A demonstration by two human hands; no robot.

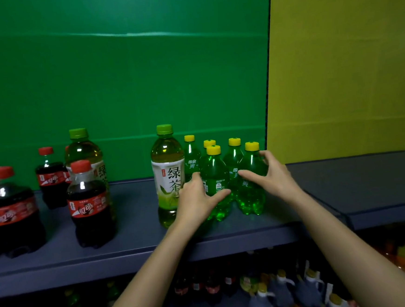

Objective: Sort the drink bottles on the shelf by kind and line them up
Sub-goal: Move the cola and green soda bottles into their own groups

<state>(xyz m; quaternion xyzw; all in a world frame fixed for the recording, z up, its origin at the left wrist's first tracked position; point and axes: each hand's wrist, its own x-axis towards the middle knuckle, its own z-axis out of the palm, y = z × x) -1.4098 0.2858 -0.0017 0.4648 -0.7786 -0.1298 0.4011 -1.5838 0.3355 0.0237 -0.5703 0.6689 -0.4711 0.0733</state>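
Several small green soda bottles with yellow caps stand clustered on the blue-grey shelf [135, 241] at centre right. My left hand [198, 199] wraps the front green soda bottle [215, 176]. My right hand [271, 174] curls around the rightmost green soda bottle [253, 193]. A taller green tea bottle [167, 170] with a white label stands just left of my left hand. A second green tea bottle [85, 150] stands at the back left among cola bottles with red caps [89, 203].
A big cola bottle [10, 212] stands at the far left edge and a small one [51, 179] behind. A green back panel and a yellow side panel [340, 69] bound the shelf. A lower shelf holds more bottles [280, 290].
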